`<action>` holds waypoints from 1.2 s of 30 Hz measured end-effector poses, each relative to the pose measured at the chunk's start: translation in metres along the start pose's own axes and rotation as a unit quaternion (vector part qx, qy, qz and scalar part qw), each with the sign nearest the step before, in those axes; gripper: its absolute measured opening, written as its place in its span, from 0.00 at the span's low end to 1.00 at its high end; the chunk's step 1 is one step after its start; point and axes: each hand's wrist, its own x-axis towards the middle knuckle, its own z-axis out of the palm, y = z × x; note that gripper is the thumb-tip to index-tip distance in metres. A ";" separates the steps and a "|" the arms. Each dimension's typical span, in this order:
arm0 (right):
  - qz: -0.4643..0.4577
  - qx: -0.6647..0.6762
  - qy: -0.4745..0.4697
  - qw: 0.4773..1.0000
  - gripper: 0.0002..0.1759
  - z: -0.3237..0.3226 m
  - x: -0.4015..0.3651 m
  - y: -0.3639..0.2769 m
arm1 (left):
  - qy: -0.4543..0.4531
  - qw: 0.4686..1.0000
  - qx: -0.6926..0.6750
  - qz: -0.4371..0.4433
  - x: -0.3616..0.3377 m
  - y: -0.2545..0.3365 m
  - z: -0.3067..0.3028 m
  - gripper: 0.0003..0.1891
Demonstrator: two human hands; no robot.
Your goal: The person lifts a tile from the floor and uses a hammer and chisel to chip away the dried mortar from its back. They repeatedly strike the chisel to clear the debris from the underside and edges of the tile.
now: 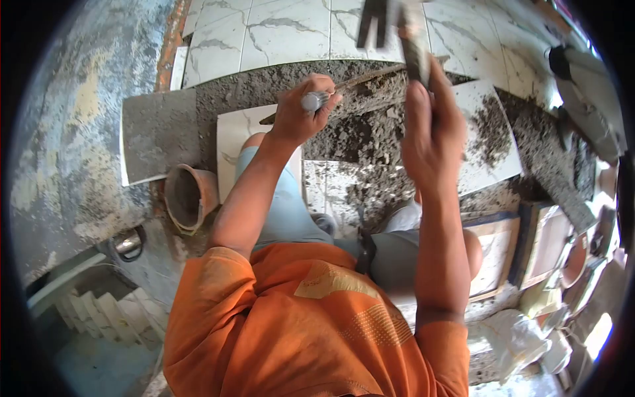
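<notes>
My left hand (304, 109) is wrapped round the grey ribbed end of a handle (315, 100), over the edge of a white tile (228, 135). A thin strip, partly hidden, runs up to the right beyond that hand. My right hand (433, 132) grips a hammer (413, 49) by its handle, with the dark claw head raised at the top of the view and slightly blurred. Beneath and between both hands lies crumbly grey mortar (357, 135), spread over the floor and the tiles.
Laid marbled tiles (284, 33) stretch across the far side. A mortar-coated tile (159, 135) and a bucket (190, 195) are at the left. Framed panels (493, 251) and plastic bags (516, 341) lie to the right, and stacked tiles (116, 317) at lower left.
</notes>
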 end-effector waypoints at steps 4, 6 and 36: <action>-0.116 -0.080 -0.058 0.988 0.28 -0.028 -0.027 -0.061 | -0.021 0.999 0.023 -0.033 0.004 0.005 -0.003 0.17; -0.090 -0.157 -0.129 0.975 0.28 -0.028 -0.040 -0.068 | 0.007 0.999 0.051 0.013 -0.010 -0.018 0.010 0.17; -0.078 -0.315 -0.116 0.939 0.26 -0.012 -0.076 -0.009 | -0.058 0.994 0.072 0.059 -0.024 -0.039 0.007 0.17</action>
